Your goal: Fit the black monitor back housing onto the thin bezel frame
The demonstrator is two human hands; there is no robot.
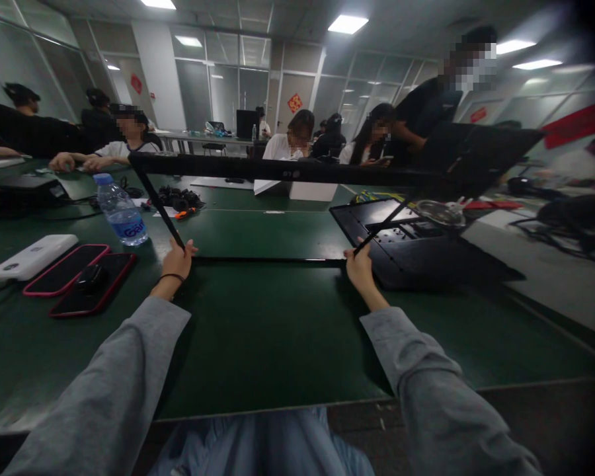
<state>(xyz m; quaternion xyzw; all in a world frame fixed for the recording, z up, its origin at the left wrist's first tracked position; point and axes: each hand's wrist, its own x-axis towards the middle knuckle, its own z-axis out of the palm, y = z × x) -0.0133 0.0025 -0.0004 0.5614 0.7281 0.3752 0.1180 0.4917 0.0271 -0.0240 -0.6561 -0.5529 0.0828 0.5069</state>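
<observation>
in the head view, a black rectangular frame [258, 168] is spanning the space above the green table [272, 330], directly in front of the wearer, its far bar showing a small pale logo and standing higher than its near bar; whether the near bar is touching the table cannot be told. the left hand [176, 261], with a dark band [174, 275] circling its wrist, is holding the near left corner in a closed grip, while the right hand [361, 268] is holding the near right corner in the same way. grey sleeves [123, 363] are covering both forearms. to the left, a water bottle [121, 215] is standing upright; nearer, a white device [32, 256] is lying beside two red-edged phones, the nearer phone [114, 285] carrying a small dark object [92, 277]. beyond the frame's left side, a black tangle [178, 197] is resting on the table. to the right, a large black panel [441, 258] is lying near the right hand. farther back, a person in dark clothing [421, 106] is standing, and several others are sitting.
</observation>
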